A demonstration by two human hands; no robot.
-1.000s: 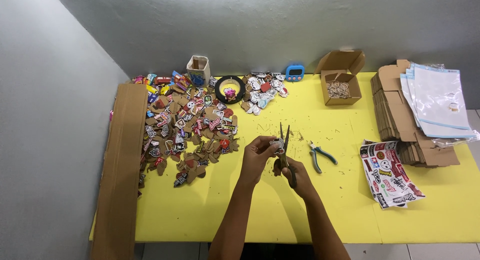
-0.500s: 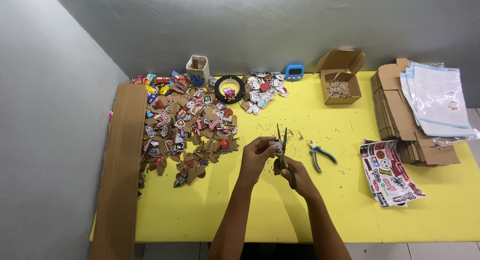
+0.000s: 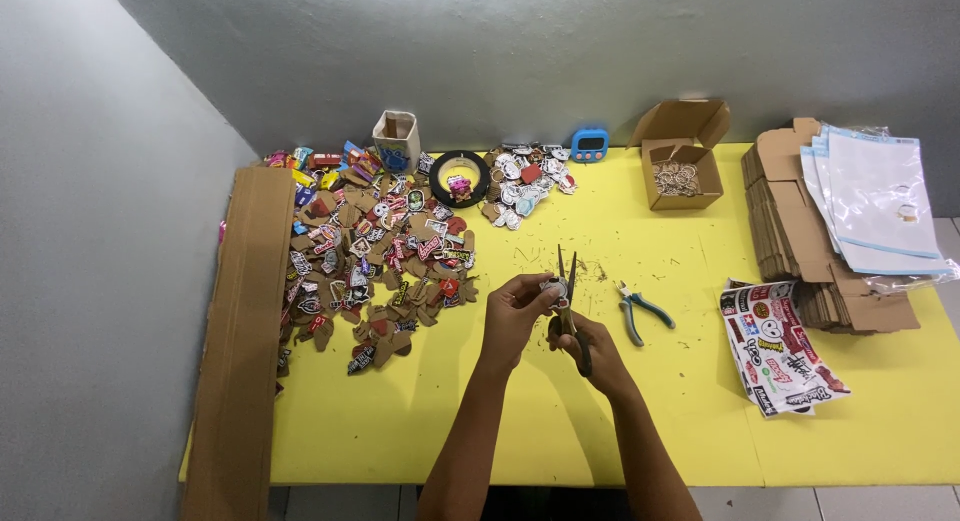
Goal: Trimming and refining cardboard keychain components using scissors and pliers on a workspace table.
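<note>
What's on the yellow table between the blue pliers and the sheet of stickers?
Nothing much: in the head view, bare yellow table separates the blue pliers from the sticker sheet, apart from tiny dark specks.

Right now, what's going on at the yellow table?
A person's right hand holds long-nose pliers, tips up and slightly parted. The left hand pinches a small sticker-faced piece against them. A second pair of pliers lies to the right on the yellow table; a pile of similar pieces lies to the left.
</note>
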